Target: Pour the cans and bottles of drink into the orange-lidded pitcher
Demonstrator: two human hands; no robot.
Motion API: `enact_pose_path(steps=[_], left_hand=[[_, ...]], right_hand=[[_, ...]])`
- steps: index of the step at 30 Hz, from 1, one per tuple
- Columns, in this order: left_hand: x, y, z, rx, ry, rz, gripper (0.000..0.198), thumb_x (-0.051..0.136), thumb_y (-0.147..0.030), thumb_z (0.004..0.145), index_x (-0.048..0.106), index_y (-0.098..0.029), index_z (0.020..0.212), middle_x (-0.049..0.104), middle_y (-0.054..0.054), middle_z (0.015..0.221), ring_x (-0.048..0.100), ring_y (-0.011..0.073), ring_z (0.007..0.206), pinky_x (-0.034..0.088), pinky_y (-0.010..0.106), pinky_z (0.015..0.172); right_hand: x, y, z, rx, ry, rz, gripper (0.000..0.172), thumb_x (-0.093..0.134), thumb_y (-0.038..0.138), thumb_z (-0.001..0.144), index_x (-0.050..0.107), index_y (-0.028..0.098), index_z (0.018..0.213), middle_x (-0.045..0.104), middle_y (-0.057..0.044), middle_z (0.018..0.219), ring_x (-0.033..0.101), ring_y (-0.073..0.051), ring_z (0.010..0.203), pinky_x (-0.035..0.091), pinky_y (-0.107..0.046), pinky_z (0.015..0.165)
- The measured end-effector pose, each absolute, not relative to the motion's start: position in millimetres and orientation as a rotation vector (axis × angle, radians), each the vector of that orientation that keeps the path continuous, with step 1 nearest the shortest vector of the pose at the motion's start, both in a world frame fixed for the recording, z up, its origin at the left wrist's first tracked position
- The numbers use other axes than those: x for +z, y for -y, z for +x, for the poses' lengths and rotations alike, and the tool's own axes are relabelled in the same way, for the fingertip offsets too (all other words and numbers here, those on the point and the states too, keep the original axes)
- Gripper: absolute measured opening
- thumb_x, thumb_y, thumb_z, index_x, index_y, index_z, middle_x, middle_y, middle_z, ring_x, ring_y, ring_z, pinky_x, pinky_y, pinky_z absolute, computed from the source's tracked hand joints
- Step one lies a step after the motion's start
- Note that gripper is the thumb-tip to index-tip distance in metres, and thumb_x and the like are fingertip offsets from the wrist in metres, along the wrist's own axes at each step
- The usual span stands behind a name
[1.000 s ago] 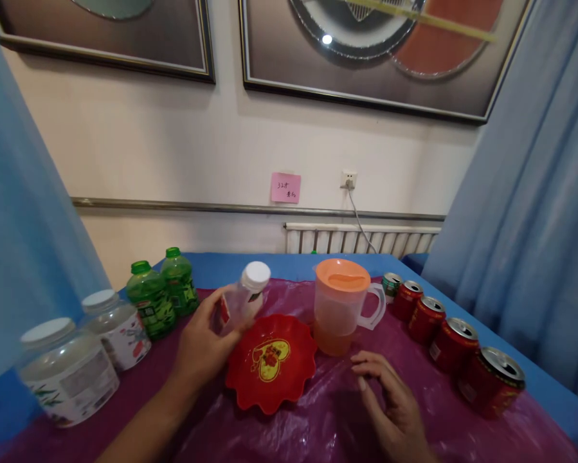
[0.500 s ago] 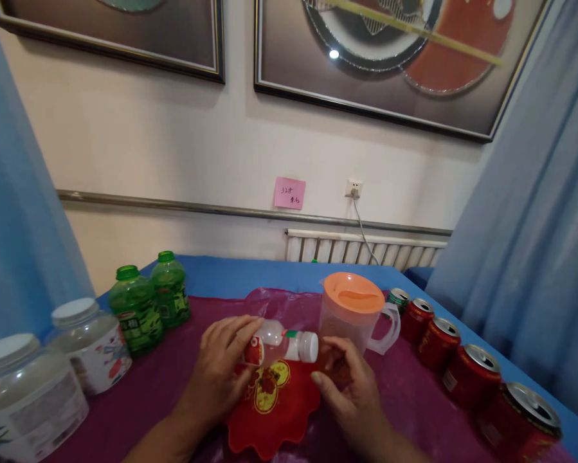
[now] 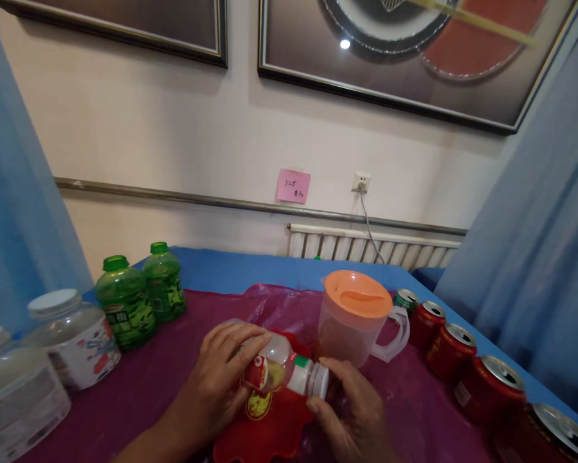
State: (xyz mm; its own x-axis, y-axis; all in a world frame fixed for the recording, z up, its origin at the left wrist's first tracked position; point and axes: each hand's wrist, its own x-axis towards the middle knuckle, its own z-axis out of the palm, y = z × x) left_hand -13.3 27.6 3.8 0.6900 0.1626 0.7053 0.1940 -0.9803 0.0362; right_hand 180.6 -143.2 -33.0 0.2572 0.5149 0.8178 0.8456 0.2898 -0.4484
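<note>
My left hand (image 3: 228,363) is wrapped around a clear plastic bottle (image 3: 281,350), which lies almost level with its white cap (image 3: 320,382) pointing right. A red label and a green-and-white band show on the bottle. My right hand (image 3: 353,408) is at the cap, thumb below and fingers behind it, closed around it. Under the bottle, a red scallop-edged plate (image 3: 254,440) with a gold pattern sits on the purple plastic sheet (image 3: 168,386). Just behind my right hand stands a clear pitcher (image 3: 341,334) with an orange lid.
Two green bottles (image 3: 125,302) and two clear jars (image 3: 76,347) with white lids line the left side. Several cans (image 3: 450,350), mostly red, form a row on the right. Behind the blue table (image 3: 211,267) are a radiator (image 3: 332,246) and a wall socket (image 3: 361,182).
My right hand has come from beside the cap to close around it. The bottle has tipped slightly, its cap end lower. The view has shifted a little.
</note>
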Motion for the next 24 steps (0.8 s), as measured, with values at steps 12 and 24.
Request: enact_pose_path(steps=[12, 24], left_hand=[[3.4, -31.8, -11.9, -1.176, 0.349, -2.894, 0.045, 0.057, -0.026, 0.088, 0.055, -0.03, 0.133, 0.069, 0.007, 0.122, 0.062, 0.0267, 0.113, 0.045, 0.045, 0.102], [5.2, -29.2, -12.3, -1.14, 0.331, -2.885, 0.052, 0.055, -0.023, 0.086, 0.052, -0.029, 0.138, 0.067, 0.008, 0.125, 0.062, 0.027, 0.115, 0.047, 0.043, 0.102]], right_hand=[[-29.1, 142.5, 177.2, -0.329, 1.421, -1.288, 0.043, 0.064, 0.032, 0.092, 0.054, 0.024, 0.133, 0.07, -0.006, 0.097, 0.068, -0.02, 0.081, 0.059, -0.032, 0.069], [-31.0, 145.3, 175.5, -0.297, 1.41, -1.254, 0.065, 0.057, 0.046, 0.093, 0.036, 0.019, 0.148, 0.062, -0.015, 0.126, 0.064, -0.029, 0.114, 0.057, -0.043, 0.093]])
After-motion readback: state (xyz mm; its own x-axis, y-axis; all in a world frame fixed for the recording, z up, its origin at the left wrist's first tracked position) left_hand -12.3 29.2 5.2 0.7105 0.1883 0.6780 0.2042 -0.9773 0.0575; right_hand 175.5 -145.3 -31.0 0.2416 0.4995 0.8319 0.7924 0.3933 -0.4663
